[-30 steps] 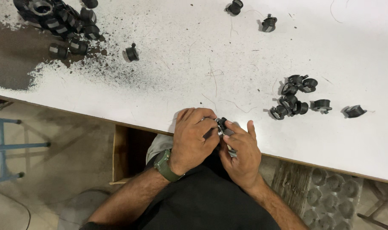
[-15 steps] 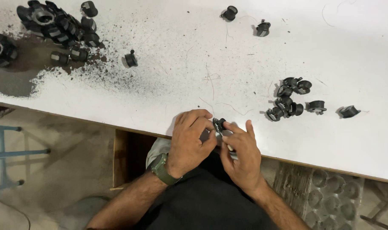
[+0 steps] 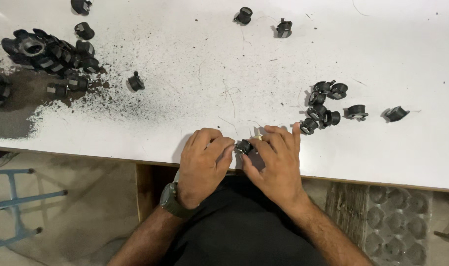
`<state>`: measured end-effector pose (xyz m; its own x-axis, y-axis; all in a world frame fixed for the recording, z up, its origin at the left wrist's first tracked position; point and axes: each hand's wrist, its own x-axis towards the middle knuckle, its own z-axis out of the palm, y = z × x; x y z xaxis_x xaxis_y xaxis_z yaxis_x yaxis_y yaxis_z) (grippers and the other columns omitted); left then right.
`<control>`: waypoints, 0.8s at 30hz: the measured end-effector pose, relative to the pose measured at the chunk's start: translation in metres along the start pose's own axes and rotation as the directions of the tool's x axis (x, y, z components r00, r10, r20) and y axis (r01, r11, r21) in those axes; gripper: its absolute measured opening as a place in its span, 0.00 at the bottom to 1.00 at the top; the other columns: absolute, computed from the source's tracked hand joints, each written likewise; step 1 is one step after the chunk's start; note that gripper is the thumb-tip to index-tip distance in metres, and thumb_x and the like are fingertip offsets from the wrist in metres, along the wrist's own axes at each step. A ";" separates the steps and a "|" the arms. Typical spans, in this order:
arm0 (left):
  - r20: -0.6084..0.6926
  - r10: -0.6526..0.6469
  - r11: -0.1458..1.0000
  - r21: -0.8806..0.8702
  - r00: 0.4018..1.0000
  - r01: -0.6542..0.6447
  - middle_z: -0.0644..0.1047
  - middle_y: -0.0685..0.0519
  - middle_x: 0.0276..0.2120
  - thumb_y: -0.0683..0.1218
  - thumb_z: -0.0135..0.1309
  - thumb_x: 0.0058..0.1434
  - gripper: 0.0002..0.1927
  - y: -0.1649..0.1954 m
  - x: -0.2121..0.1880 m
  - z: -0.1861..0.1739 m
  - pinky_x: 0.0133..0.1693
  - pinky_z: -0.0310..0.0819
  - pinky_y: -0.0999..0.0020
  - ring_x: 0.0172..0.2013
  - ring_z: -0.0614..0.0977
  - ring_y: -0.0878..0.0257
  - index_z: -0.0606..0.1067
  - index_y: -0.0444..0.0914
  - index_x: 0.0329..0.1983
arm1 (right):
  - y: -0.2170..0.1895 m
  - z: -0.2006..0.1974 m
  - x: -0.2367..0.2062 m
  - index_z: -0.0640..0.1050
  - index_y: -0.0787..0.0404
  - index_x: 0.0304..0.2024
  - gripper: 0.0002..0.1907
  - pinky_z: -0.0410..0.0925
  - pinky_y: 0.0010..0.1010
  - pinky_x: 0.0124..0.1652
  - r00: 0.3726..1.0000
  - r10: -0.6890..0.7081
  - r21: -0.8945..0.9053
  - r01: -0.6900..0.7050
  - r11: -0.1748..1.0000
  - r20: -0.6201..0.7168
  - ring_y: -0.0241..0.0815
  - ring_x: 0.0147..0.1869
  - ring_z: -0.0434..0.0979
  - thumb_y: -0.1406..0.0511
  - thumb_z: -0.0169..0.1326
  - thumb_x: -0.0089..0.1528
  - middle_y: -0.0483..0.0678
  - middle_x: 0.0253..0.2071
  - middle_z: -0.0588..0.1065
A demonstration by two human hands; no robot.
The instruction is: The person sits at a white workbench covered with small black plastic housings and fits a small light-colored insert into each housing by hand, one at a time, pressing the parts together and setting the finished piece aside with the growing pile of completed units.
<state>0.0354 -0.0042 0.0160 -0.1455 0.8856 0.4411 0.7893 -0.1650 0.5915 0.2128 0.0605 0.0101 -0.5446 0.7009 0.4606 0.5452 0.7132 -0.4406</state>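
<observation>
Both hands are meeting at the near edge of the white surface (image 3: 382, 44), working on one small black part (image 3: 243, 146) that is sitting between them. The left hand (image 3: 201, 165) is lying knuckles up with its fingers (image 3: 223, 147) curled together, the tips pressing against the left side of the part. The right hand (image 3: 276, 165) is coming in from the other side, its thumb and forefinger closing on the part while the remaining fingers are spreading out flat over the surface. A thin pale piece (image 3: 256, 132) is poking up just beside the part, at the right hand's fingertips; what it is cannot be told. A dark watch (image 3: 169, 201) is sitting on the left wrist.

Just beyond the right hand's fingertips, a cluster of similar black parts (image 3: 323, 106) is lying on the surface, with two more single ones (image 3: 356, 112) (image 3: 396, 114) trailing off to the right. Far to the left, a bigger heap of black parts (image 3: 47, 54) is resting in a spread of dark dust and grit (image 3: 111, 103). One lone part (image 3: 135, 82) is lying near that dust, and two others (image 3: 243, 15) (image 3: 283, 27) are sitting at the far side. Below the surface's edge, a blue metal frame (image 3: 17, 197) is standing on the floor at the left
</observation>
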 end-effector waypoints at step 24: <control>0.156 0.093 0.990 -0.118 0.983 -0.075 0.78 0.50 0.44 0.37 0.60 0.57 0.08 0.008 0.012 -0.019 0.44 0.76 0.61 0.44 0.80 0.55 0.76 0.36 0.39 | 0.007 -0.004 -0.002 0.80 0.62 0.43 0.19 0.41 0.69 0.73 0.987 -0.116 0.057 0.110 0.992 0.107 0.52 0.65 0.67 0.61 0.68 0.53 0.50 0.46 0.71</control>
<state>0.0289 -0.0034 0.0389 0.0238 0.9233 0.3833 0.7219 -0.2811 0.6324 0.2206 0.0644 0.0093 -0.6692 0.6106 0.4235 0.4444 0.7857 -0.4304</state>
